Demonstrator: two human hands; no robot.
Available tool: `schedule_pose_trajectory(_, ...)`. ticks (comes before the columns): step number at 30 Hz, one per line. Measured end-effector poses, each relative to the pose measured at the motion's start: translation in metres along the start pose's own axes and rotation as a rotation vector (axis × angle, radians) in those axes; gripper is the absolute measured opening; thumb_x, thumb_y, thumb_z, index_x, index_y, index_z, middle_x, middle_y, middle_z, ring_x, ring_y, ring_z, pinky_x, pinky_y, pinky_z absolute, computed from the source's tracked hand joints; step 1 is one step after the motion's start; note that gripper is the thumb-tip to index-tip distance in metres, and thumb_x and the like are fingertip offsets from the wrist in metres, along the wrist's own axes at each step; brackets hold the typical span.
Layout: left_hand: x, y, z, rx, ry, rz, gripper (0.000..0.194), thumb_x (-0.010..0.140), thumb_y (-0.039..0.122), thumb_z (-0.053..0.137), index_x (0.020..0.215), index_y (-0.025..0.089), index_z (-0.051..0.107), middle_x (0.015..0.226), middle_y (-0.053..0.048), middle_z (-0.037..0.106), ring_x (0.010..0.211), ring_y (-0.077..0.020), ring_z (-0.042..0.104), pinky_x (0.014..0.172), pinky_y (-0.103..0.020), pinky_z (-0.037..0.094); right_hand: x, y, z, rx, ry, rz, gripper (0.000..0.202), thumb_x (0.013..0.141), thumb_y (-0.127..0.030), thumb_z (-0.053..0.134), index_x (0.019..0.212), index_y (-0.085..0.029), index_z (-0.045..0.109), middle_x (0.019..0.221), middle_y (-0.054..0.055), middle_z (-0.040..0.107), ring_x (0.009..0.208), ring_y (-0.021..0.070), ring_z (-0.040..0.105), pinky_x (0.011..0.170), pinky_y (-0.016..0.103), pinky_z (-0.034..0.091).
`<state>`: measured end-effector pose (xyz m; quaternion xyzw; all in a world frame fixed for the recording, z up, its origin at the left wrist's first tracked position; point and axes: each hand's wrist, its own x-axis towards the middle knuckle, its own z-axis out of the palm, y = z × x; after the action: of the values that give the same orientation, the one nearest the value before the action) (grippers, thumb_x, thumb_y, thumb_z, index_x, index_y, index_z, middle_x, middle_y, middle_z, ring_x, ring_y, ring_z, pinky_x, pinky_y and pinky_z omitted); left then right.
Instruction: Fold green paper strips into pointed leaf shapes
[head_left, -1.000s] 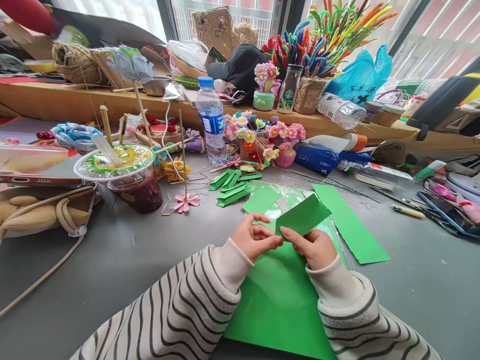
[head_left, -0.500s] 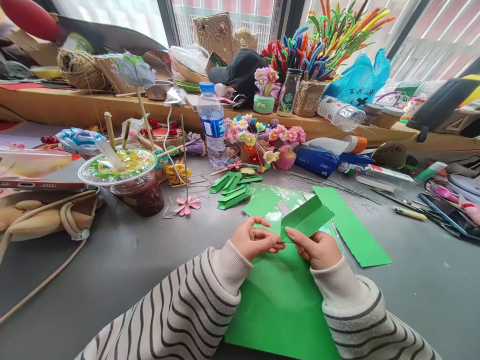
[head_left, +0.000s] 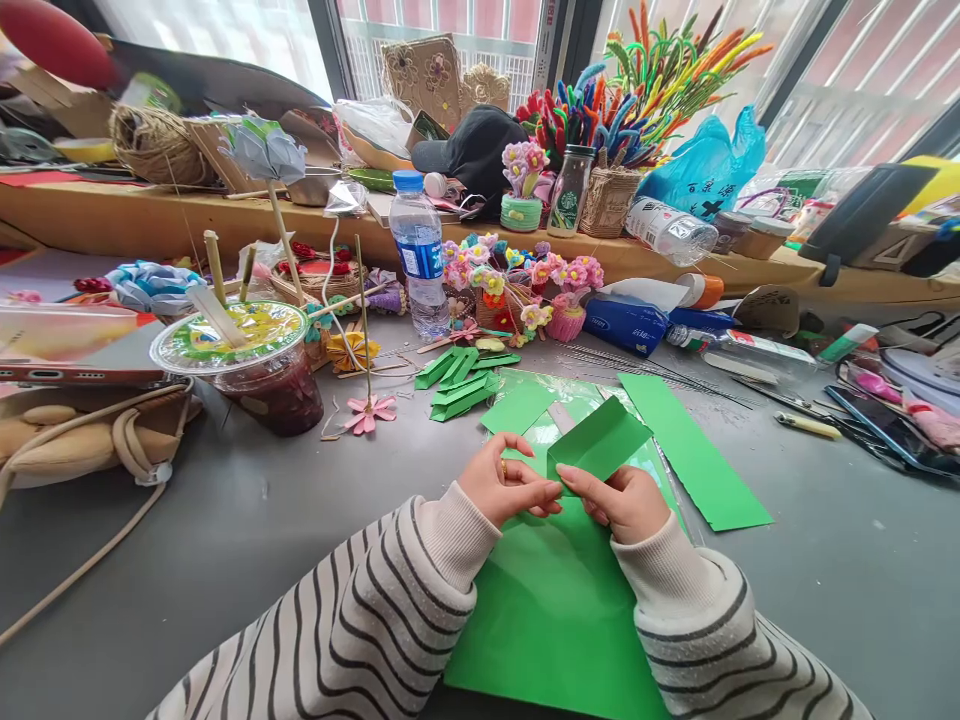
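A small piece of folded green paper (head_left: 604, 438) is held up, tilted, with a raised flap along one side. My right hand (head_left: 628, 502) pinches its lower edge, thumb on top and fingers underneath. Closed at the paper's lower left corner, my left hand (head_left: 501, 482) has its thumb and fingertips on the edge. Below both hands lies a large green sheet (head_left: 562, 620). A long green paper strip (head_left: 694, 450) rests to the right, and a smaller green piece (head_left: 517, 408) lies beyond my left hand. Several folded green paper pieces (head_left: 463, 388) are piled at the back left.
A lidded cup with dark drink (head_left: 281, 385) and a pink paper flower on a stick (head_left: 370, 413) stand left. Behind are a water bottle (head_left: 420, 260) and crocheted flowers (head_left: 487, 265). Thin wires (head_left: 660, 372), a cutter knife (head_left: 808, 427) and a phone (head_left: 892, 430) lie right.
The folded green paper has turned slightly in my fingers, so its inner fold faces me more. Both hands keep nearly the same grip. The whole view has shifted slightly.
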<state>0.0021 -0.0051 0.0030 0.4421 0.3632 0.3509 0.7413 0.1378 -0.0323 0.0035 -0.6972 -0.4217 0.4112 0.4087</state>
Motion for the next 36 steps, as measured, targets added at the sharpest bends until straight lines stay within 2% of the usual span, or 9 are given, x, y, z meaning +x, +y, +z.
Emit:
schedule_pose_trajectory(7, 0.0008, -0.0013, 0.0010, -0.016, 0.003, 0.015, 0.042, 0.052, 0.017, 0.066, 0.073, 0.017, 0.029, 0.045, 0.006, 0.057, 0.048, -0.0124, 0.058, 0.050, -0.024, 0.046, 0.0008, 0.0014, 0.0010, 0.095, 0.035, 0.053, 0.045, 0.044, -0.043, 0.063, 0.024, -0.019, 0.031, 0.022, -0.007, 0.029, 0.026, 0.0040, 0.024, 0.033, 0.023, 0.023)
schedule_pose_trajectory(12, 0.0005, -0.0041, 0.0026, -0.003, 0.061, 0.066, 0.041, 0.051, 0.018, 0.066, 0.076, 0.016, 0.034, 0.052, 0.004, 0.057, 0.052, -0.0124, 0.058, 0.053, -0.026, 0.044, 0.0024, 0.0019, 0.0002, 0.097, 0.035, 0.064, 0.046, 0.045, -0.044, 0.063, 0.026, -0.019, 0.029, 0.023, -0.008, 0.028, 0.027, 0.0039, 0.023, 0.033, 0.023, 0.021)
schedule_pose_trajectory(17, -0.0011, -0.0018, 0.0041, -0.002, 0.053, 0.080, 0.042, 0.051, 0.016, 0.066, 0.078, 0.015, 0.035, 0.043, 0.007, 0.054, 0.047, -0.0119, 0.056, 0.050, -0.025, 0.044, 0.0002, -0.0001, 0.0009, 0.063, -0.002, 0.042, 0.046, 0.046, -0.043, 0.063, 0.027, -0.019, 0.029, 0.024, -0.007, 0.028, 0.028, 0.0041, 0.024, 0.033, 0.023, 0.022)
schedule_pose_trajectory(20, -0.0013, 0.0007, 0.0034, -0.021, 0.109, 0.075, 0.042, 0.051, 0.016, 0.066, 0.077, 0.016, 0.033, 0.043, 0.007, 0.055, 0.047, -0.0128, 0.058, 0.050, -0.025, 0.045, -0.0005, -0.0006, 0.0008, 0.118, -0.060, -0.048, 0.039, 0.052, -0.045, 0.059, 0.034, -0.017, 0.037, 0.028, -0.006, 0.035, 0.030, 0.0054, 0.030, 0.035, 0.022, 0.025)
schedule_pose_trajectory(23, -0.0005, 0.0017, 0.0020, -0.045, 0.162, 0.088, 0.042, 0.052, 0.016, 0.066, 0.076, 0.016, 0.031, 0.044, 0.006, 0.057, 0.049, -0.0136, 0.059, 0.051, -0.025, 0.046, 0.0000, 0.0004, -0.0003, 0.136, -0.125, -0.214, 0.032, 0.056, -0.040, 0.058, 0.041, -0.016, 0.042, 0.035, -0.007, 0.035, 0.032, 0.0053, 0.031, 0.036, 0.021, 0.024)
schedule_pose_trajectory(27, -0.0006, 0.0008, 0.0031, -0.050, 0.199, 0.123, 0.042, 0.053, 0.014, 0.065, 0.074, 0.017, 0.029, 0.044, 0.006, 0.057, 0.048, -0.0129, 0.058, 0.050, -0.024, 0.046, 0.0002, 0.0011, -0.0025, 0.077, -0.115, -0.336, 0.026, 0.057, -0.033, 0.059, 0.043, -0.016, 0.045, 0.045, -0.006, 0.035, 0.036, 0.0056, 0.033, 0.037, 0.022, 0.023)
schedule_pose_trajectory(32, -0.0041, 0.0013, 0.0070, 0.015, 0.224, 0.174, 0.041, 0.053, 0.016, 0.065, 0.071, 0.019, 0.028, 0.043, 0.008, 0.055, 0.045, -0.0122, 0.057, 0.052, -0.029, 0.048, -0.0006, 0.0002, -0.0052, -0.004, -0.068, -0.301, 0.027, 0.055, -0.034, 0.060, 0.041, -0.017, 0.044, 0.041, -0.006, 0.033, 0.037, 0.0060, 0.028, 0.037, 0.022, 0.022)
schedule_pose_trajectory(36, -0.0053, 0.0014, 0.0054, 0.178, 0.252, 0.247, 0.039, 0.053, 0.018, 0.065, 0.069, 0.019, 0.029, 0.045, 0.007, 0.054, 0.048, -0.0142, 0.057, 0.051, -0.030, 0.048, -0.0004, 0.0030, -0.0043, -0.039, -0.088, -0.225, 0.024, 0.050, -0.038, 0.061, 0.045, -0.015, 0.053, 0.042, -0.003, 0.043, 0.040, 0.0087, 0.035, 0.038, 0.023, 0.026)
